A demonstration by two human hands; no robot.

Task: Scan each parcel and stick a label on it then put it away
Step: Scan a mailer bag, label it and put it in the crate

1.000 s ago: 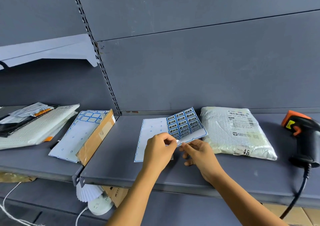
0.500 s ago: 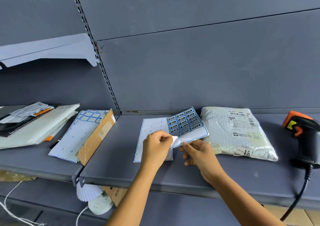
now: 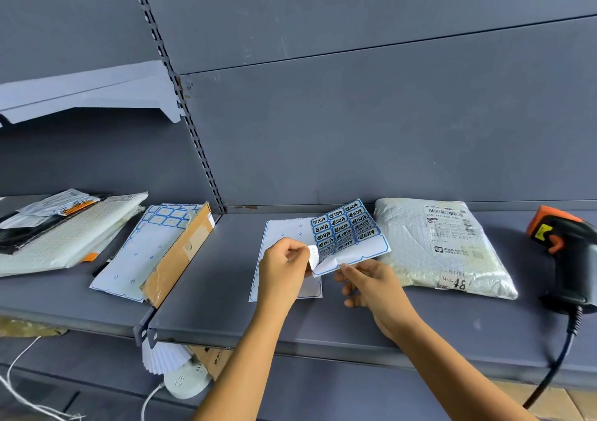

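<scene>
Left hand (image 3: 282,269) pinches white label (image 3: 313,257) half-peeled off blue-printed sticker sheet (image 3: 349,230); right hand (image 3: 371,286) pinches sheet edge. Both just left of white bubble-mailer parcel (image 3: 445,246); grey metal shelf (image 3: 226,307) lip well in front of parcel.

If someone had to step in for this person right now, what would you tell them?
Left hand pinches a label, half peeled off the sticker sheet.
Right hand holds that sheet's near edge above the shelf.
White parcel lies right of it, scanner stands further right.
Done: whether it was scanned cannot be told.
To do: finish peeling, stick the label on the parcel, put it away.
</scene>
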